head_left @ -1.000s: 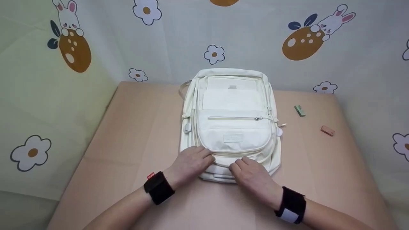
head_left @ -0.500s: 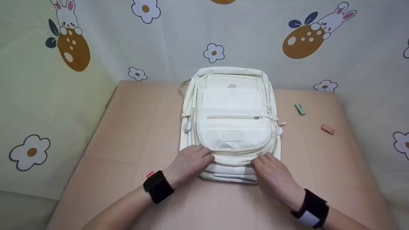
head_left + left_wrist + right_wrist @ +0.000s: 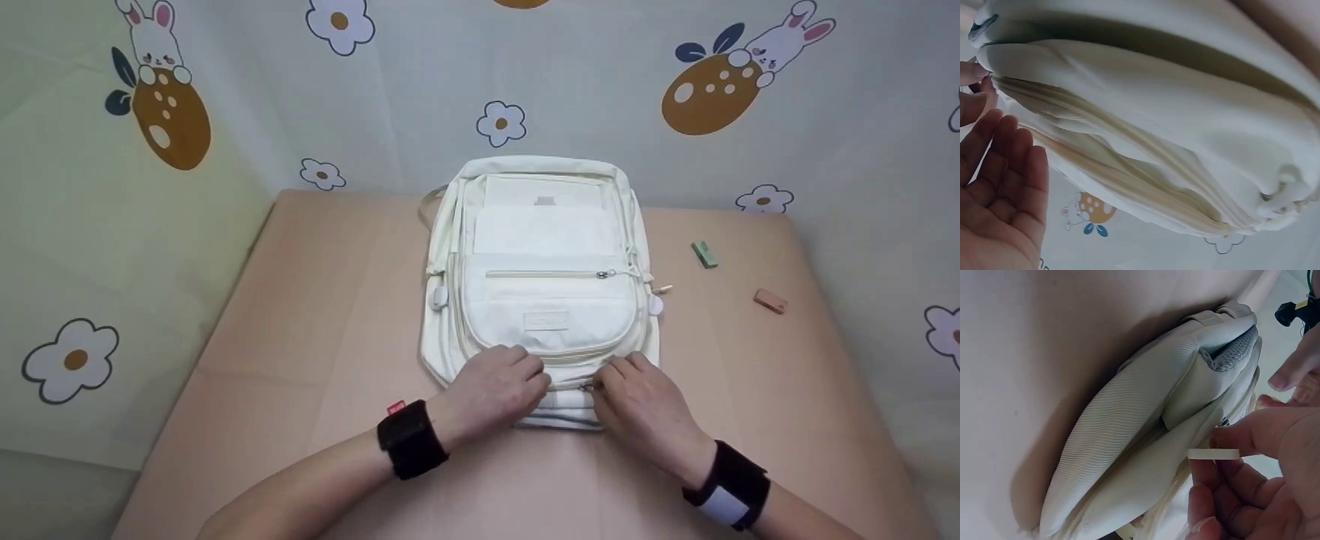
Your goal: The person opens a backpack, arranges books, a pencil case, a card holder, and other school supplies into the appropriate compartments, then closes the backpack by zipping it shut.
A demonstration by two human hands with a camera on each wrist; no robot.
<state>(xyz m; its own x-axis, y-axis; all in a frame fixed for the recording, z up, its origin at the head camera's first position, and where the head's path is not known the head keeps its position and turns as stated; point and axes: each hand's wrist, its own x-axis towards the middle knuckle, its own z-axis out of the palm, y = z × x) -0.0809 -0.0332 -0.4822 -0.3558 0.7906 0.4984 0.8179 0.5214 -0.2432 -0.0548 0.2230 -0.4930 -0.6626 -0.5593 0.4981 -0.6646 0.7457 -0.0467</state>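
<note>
Cream backpack: a cream backpack (image 3: 551,232) lying front side up mid-tabletop (image 3: 322,300), carry end toward the printed curtain (image 3: 420,90), bottom end toward the person. Stitched label patch (image 3: 545,321) on the front, short zipper (image 3: 532,274) just above that.
Right hand: the right hand (image 3: 649,401) is at the bag's lower front, fingers pinching a flat off-white tab (image 3: 1213,454) pretty tight.
Left hand: the left hand (image 3: 499,386) is just beside it at the bottom edge, fingers loosely bent and close together, tips right up against the fabric. Can't tell if they're actually pressing.
Wristbands: black both sides, the left wristband (image 3: 412,439) with a red tag, the right wristband (image 3: 726,486) with a pale patch.
Little blocks: green block (image 3: 704,254) and reddish block (image 3: 770,301), both off on the bag's right, not touching anything but the tabletop.
</note>
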